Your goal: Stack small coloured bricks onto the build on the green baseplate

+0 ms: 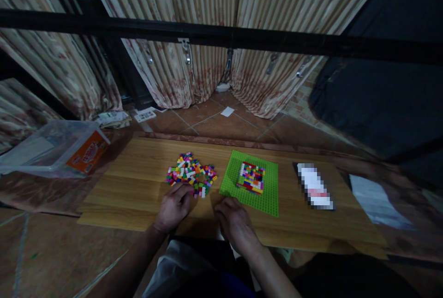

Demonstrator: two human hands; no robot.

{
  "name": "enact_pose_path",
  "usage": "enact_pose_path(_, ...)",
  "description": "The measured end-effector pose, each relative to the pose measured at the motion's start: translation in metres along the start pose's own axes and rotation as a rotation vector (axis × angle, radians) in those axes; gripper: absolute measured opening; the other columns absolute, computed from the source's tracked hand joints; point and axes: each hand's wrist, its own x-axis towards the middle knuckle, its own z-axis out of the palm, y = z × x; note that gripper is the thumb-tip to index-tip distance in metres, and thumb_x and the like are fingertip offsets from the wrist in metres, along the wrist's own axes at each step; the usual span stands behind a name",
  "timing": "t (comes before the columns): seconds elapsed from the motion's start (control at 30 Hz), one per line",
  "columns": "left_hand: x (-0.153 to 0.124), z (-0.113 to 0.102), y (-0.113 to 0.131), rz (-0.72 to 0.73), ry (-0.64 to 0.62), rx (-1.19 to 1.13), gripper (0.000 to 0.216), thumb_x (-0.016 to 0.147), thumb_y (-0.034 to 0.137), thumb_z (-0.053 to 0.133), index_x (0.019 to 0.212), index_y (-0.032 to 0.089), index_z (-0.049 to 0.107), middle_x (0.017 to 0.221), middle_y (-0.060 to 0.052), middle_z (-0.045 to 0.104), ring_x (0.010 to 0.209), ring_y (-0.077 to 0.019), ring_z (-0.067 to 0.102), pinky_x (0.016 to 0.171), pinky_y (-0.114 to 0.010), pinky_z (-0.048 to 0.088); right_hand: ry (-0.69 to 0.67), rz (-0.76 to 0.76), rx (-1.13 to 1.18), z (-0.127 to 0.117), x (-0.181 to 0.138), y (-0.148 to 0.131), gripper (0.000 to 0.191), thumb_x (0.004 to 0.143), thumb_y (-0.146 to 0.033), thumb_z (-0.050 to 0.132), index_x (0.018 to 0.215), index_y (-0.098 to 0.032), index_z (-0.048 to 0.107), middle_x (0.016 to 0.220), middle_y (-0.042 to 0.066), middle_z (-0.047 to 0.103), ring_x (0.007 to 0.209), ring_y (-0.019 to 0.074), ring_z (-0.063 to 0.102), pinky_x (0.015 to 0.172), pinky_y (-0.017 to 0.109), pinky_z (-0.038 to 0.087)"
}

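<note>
A loose pile of small, many-coloured toy building bricks [190,171] lies on the wooden table. My left hand [175,206] is at the pile's near edge, its fingers curled closed; whatever they may hold is hidden. To the right of the pile lies a green studded baseplate [272,192]. On it sits a roughly square, layered block of assembled bricks [252,178] in mixed colours. My right hand [234,222] rests by the baseplate's near left corner with its fingers bent inward, and I cannot make out anything in them.
The wooden table [117,182] reaches across in front of me. A pixelated phone-like object [314,186] lies at its right, beside a white paper sheet [377,201]. A clear plastic box [51,146] with an orange label stands left. Curtains [207,72] hang behind a dark horizontal bar [207,32].
</note>
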Motion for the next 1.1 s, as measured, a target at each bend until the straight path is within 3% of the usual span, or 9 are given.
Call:
enact_pose_path(0.17, 0.000, 0.001, -0.002, 0.014, 0.017, -0.007, 0.019, 0.088, 0.018, 0.047, 0.088, 0.022, 0.065, 0.089, -0.004, 0.069, 0.087, -0.0164, 0.066, 0.081, -0.028, 0.055, 0.099, 0.074, 0.081, -0.005, -0.004, 0.007, 0.020, 0.093, -0.019, 0.051, 0.089, -0.023, 0.070, 0.086, 0.003, 0.070, 0.082, 0.0192, 0.064, 0.076, 0.032, 0.051)
enact_pose_path(0.4, -0.001, 0.001, -0.003, -0.003, -0.002, -0.014, 0.019, 0.089, 0.021, 0.048, 0.088, 0.022, 0.067, 0.089, -0.004, 0.069, 0.087, -0.0166, 0.066, 0.080, -0.028, 0.054, 0.408, 0.271, 0.147, -0.039, -0.002, 0.032, 0.020, 0.093, -0.033, 0.054, 0.094, -0.024, 0.072, 0.096, 0.006, 0.073, 0.089, 0.0214, 0.067, 0.081, 0.036, 0.052)
enact_pose_path(0.6, -0.001, 0.002, -0.004, 0.004, 0.004, -0.014, 0.019, 0.090, 0.022, 0.048, 0.089, 0.022, 0.066, 0.091, -0.004, 0.069, 0.089, -0.0165, 0.066, 0.082, -0.028, 0.054, 0.587, 0.301, 0.055, -0.057, 0.014, 0.058, 0.023, 0.089, -0.040, 0.058, 0.089, -0.023, 0.075, 0.098, 0.008, 0.068, 0.097, 0.0238, 0.060, 0.087, 0.041, 0.048)
enact_pose_path(0.8, 0.000, 0.001, -0.003, 0.006, 0.015, -0.004, 0.018, 0.089, 0.022, 0.048, 0.089, 0.022, 0.066, 0.090, -0.003, 0.069, 0.086, -0.0165, 0.067, 0.082, -0.027, 0.054, 0.631, 0.294, -0.035, -0.051, 0.027, 0.074, 0.022, 0.085, -0.040, 0.062, 0.081, -0.024, 0.076, 0.109, 0.010, 0.062, 0.106, 0.0266, 0.051, 0.090, 0.045, 0.043)
enact_pose_path(1.1, -0.001, 0.001, -0.004, 0.018, 0.007, -0.004, 0.018, 0.090, 0.021, 0.048, 0.089, 0.022, 0.066, 0.091, -0.004, 0.069, 0.088, -0.0162, 0.066, 0.081, -0.027, 0.054, 0.636, 0.351, 0.035, -0.050, 0.034, 0.079, 0.016, 0.079, -0.038, 0.068, 0.079, -0.024, 0.075, 0.109, 0.009, 0.059, 0.107, 0.0263, 0.051, 0.094, 0.044, 0.040)
